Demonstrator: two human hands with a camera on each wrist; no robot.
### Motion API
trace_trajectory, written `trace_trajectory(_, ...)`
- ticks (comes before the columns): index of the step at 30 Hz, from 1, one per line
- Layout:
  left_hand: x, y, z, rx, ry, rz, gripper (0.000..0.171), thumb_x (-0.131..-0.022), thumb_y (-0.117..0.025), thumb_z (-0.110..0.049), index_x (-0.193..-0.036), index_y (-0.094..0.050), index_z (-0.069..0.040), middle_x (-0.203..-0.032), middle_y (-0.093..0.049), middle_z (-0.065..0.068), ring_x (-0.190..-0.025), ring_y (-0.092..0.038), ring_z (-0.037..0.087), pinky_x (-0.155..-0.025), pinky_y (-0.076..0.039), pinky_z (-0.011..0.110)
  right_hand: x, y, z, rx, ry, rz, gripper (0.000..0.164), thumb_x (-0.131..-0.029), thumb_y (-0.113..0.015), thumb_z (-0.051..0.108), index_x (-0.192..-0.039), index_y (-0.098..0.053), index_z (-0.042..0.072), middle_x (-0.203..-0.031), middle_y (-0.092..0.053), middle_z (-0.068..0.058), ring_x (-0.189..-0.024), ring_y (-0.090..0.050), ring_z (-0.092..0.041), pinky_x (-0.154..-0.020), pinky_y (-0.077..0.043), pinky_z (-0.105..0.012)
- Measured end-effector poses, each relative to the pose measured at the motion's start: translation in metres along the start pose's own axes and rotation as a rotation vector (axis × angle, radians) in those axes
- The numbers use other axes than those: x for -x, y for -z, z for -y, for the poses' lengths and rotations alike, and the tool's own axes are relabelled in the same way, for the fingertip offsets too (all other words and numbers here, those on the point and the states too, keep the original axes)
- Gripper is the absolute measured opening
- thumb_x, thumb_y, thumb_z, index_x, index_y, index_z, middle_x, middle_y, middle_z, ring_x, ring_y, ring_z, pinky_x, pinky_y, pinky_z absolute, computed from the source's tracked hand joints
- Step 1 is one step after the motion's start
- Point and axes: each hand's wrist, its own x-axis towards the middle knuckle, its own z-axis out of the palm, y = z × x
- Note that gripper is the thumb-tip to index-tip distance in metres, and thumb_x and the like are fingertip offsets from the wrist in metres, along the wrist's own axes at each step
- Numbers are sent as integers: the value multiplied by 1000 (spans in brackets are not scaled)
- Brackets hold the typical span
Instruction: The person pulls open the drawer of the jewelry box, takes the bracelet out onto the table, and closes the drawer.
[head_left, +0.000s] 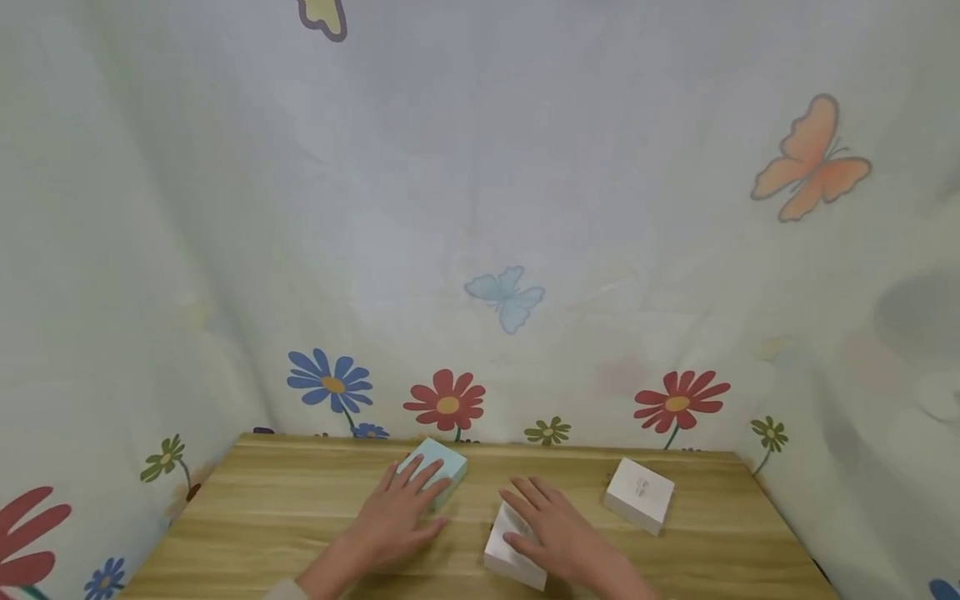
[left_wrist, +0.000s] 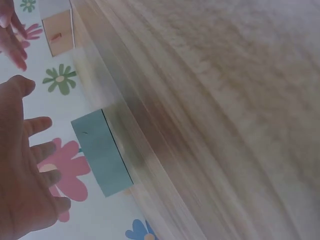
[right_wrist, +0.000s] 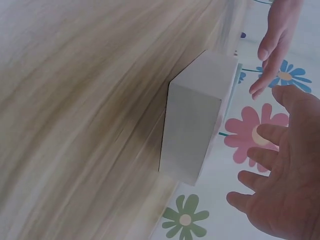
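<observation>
My left hand [head_left: 393,517] is held over a light teal box [head_left: 442,462], its fingers spread and overlapping the box in the head view. In the left wrist view, a gap shows between the fingers of that hand [left_wrist: 25,165] and the teal box [left_wrist: 102,152] on the tabletop. To the right, my right hand [head_left: 555,529] hovers above a white box [head_left: 510,550], hiding part of its top. The right wrist view shows this hand [right_wrist: 285,165] with fingers apart, clear of the white box [right_wrist: 190,125]. Neither hand holds anything.
Another white box [head_left: 641,492], with small print on its lid, sits farther right on the wood-grain table [head_left: 300,483]. A pale curtain [head_left: 600,208] printed with flowers and butterflies hangs behind the table and along both sides.
</observation>
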Motion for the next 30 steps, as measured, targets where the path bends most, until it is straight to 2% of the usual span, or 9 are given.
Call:
trace_trajectory(6,-2,3,2,28,29,35,56,-98,-60,-48,-145,-55,-19,-155,-47,8,-144,-38,41,-112,-26,68,-6,0,3,-72,-20,21,63,-104,-48,52,-156,-42,16,-163,-35,-10,-147,-32,-40,-114,-31,-60)
trace_trajectory(13,0,7,1,66,80,84,54,-100,-58,-45,-146,-55,-16,-155,-46,11,-145,-36,43,-114,-25,68,-12,-2,9,-105,-16,12,61,-105,-49,49,-154,-44,14,-161,-37,-13,-147,-32,-41,-114,-31,-60)
trace_trajectory(19,-1,7,4,56,96,85,52,-101,-58,-42,-145,-56,-15,-155,-46,12,-145,-36,44,-113,-29,65,-18,-3,13,-98,-14,10,63,-105,-45,53,-154,-45,13,-161,-37,-14,-147,-32,-41,-115,-32,-58)
trace_trajectory(26,-4,7,7,80,93,106,49,-102,-57,-34,-145,-54,-12,-155,-45,15,-144,-37,45,-114,-30,63,-24,-4,19,-114,-25,22,63,-104,-46,54,-153,-46,13,-161,-38,-13,-147,-33,-41,-114,-33,-59)
trace_trajectory(30,-3,7,9,77,101,96,47,-102,-58,-31,-144,-56,-11,-154,-46,16,-143,-39,45,-113,-32,63,-28,-6,22,-107,-17,15,61,-105,-48,51,-152,-47,12,-160,-39,-13,-146,-34,-41,-114,-33,-58)
